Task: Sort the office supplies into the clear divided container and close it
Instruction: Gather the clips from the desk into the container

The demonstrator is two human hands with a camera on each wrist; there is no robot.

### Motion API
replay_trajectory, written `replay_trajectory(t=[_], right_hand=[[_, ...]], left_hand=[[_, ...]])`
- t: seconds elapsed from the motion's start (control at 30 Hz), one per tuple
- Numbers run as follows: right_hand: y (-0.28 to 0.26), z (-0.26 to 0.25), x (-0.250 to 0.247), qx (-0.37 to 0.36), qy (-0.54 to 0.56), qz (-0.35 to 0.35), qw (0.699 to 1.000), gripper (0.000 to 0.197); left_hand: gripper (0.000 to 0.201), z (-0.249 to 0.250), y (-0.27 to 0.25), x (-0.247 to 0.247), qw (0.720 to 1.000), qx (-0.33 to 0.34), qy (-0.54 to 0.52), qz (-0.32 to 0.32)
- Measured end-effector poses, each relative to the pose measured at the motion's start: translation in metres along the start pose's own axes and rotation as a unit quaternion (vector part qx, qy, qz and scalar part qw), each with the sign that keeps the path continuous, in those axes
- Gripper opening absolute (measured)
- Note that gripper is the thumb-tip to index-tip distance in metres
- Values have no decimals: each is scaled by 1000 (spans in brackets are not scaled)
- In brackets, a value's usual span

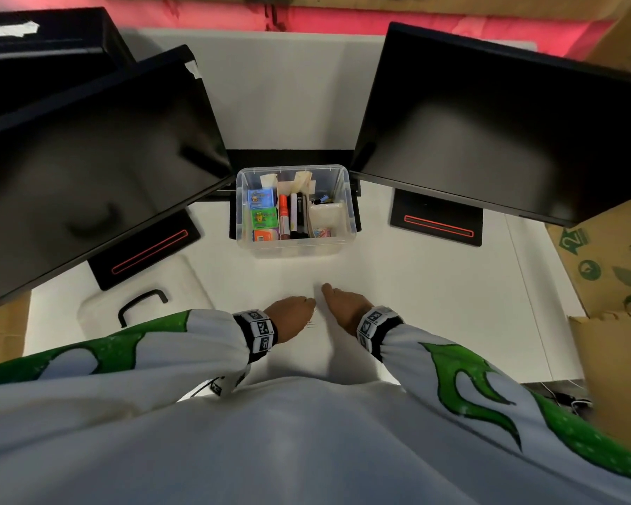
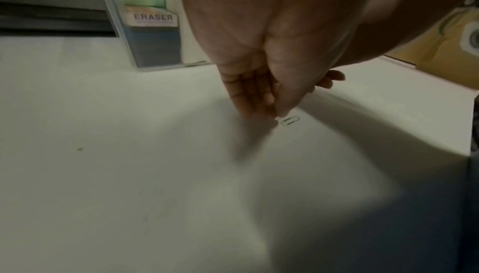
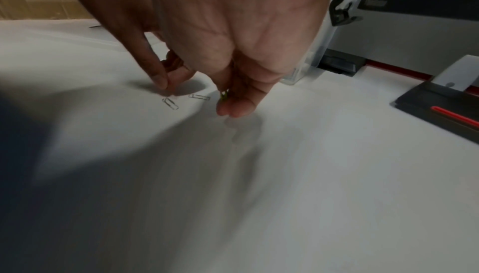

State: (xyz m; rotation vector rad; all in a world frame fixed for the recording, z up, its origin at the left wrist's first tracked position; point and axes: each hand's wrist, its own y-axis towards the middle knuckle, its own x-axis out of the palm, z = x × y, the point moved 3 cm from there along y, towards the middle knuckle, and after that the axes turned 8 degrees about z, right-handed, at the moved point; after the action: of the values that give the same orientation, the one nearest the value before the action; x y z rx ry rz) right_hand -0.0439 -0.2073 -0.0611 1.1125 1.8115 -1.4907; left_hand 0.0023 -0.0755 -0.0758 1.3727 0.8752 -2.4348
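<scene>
The clear divided container (image 1: 348, 213) stands open at the middle of the white table, between two monitors. It holds boxed erasers (image 1: 261, 198), markers (image 1: 288, 216) and small clips (image 1: 321, 233). My left hand (image 1: 294, 313) reaches down to the table in front of it, thumb and fingertips (image 2: 252, 111) close together beside a loose wire paper clip (image 2: 290, 121). I see nothing between them. My right hand (image 3: 228, 101) is right next to it, fingers curled around a small yellow-green clip (image 3: 224, 94). Two paper clips (image 3: 170, 103) (image 3: 199, 97) lie between the hands.
The container's lid (image 1: 99, 315), with a black handle (image 1: 141, 304), lies flat at the near left. Two dark monitors (image 1: 88, 169) (image 1: 496, 140) on black bases (image 1: 436, 224) flank the container. Cardboard boxes (image 1: 612, 271) stand at the right edge.
</scene>
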Motion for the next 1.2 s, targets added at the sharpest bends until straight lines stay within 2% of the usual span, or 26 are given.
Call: replay_trajectory(t=[0.07, 0.13, 0.33, 0.53, 0.7, 0.83, 0.97, 1.03, 1.13, 1.2], right_hand=[[2, 0, -7, -11, 40, 7, 999, 49], [5, -2, -8, -29, 50, 9, 998, 41], [9, -12, 0, -56, 29, 9, 998, 22], [12, -18, 5, -89, -18, 0, 996, 26], [10, -22, 13, -71, -37, 13, 997, 33], [12, -27, 12, -64, -41, -19, 997, 36], [15, -26, 5, -58, -16, -54, 997, 37], [15, -26, -8, -52, 19, -54, 997, 30], [13, -21, -44, -64, 103, 27, 992, 14], [10, -12, -74, -52, 197, 88, 975, 11]], left_hand=[[17, 5, 1, 1, 999, 10, -49, 8], [21, 7, 1, 2, 999, 4, -52, 3], [21, 7, -2, 5, 997, 13, 64, -36], [21, -7, -13, 2, 996, 19, 70, -43], [12, -16, -17, -15, 999, 5, 37, -17], [6, -22, -15, -30, 1000, -16, 0, -2], [7, -21, -10, -50, 996, -14, -73, 43], [6, -16, -8, -63, 989, -25, -119, 83], [6, -6, -6, -90, 964, -54, -174, 194], [6, -1, -3, -111, 939, -73, -197, 272]])
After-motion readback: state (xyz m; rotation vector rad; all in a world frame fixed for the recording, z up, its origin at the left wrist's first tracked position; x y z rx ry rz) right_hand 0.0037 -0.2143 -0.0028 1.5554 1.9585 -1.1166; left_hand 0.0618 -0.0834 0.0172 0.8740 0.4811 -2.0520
